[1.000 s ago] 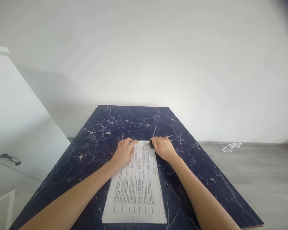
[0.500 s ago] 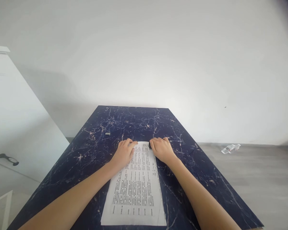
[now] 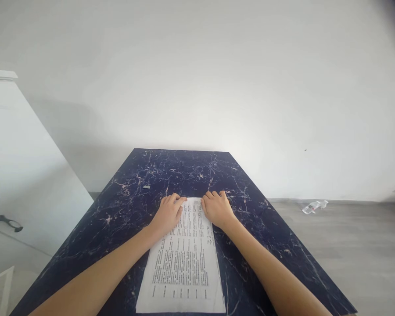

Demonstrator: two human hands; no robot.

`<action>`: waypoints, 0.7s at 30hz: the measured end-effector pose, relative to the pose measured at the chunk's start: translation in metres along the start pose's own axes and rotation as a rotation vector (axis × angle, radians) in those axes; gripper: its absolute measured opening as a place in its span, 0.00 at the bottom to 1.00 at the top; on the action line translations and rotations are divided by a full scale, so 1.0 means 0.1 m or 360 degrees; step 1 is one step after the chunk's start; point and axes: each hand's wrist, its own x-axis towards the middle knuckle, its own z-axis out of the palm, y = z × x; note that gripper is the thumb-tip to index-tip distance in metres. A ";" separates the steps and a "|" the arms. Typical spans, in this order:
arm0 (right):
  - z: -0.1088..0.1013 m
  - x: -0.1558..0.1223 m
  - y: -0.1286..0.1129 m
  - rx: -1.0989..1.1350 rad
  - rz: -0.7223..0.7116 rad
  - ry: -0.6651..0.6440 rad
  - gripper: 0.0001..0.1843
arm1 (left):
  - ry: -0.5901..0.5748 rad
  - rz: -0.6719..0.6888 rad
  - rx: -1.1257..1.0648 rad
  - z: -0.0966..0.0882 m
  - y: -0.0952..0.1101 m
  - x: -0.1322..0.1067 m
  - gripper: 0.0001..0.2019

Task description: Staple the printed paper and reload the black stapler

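We have a printed paper (image 3: 184,303) lying lengthwise on the dark, marbled worktop (image 3: 177,164), its near edge towards us at six o'clock. Its right edge looks doubled, though we cannot tell how many sheets there are. Lines of small print (too fine for us to read) cover most of it, and what looks like handwriting (image 3: 209,236) sits at two o'clock from the paper's middle.

Our left hand (image 3: 169,215) rests at the eleven o'clock corner, bent over the paper with its fingertips near the far edge. Our right hand (image 3: 217,210) lies across the corner at about one o'clock, fingers curled and thumb side on the paper. We cannot tell whether either set of fingers is pinching the paper, or what the right palm covers.

From the middle of the paper, a small pale piece (image 3: 146,187) lies at eleven o'clock on the worktop, just beyond our left hand. A white cabinet (image 3: 26,145) with a dark handle (image 3: 8,223) stands towards ten. Between two and three, a clear plastic bottle (image 3: 311,208) lies on the grey floor (image 3: 335,250), near the pale wall (image 3: 197,79).
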 end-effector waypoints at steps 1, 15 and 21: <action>0.00 0.00 0.01 0.0021 0.0012 0.0024 0.25 | 0.0000 0.0000 0.0000 0.00 0.00 0.00 0.19; -0.01 -0.20 0.68 0.0731 -0.0087 -0.0145 0.19 | 0.0006 -0.0021 0.0005 0.01 -0.03 -0.03 0.18; 0.04 -0.24 0.90 0.0760 0.0128 -0.0125 0.21 | 0.0023 -0.0030 0.0035 0.01 0.00 -0.01 0.18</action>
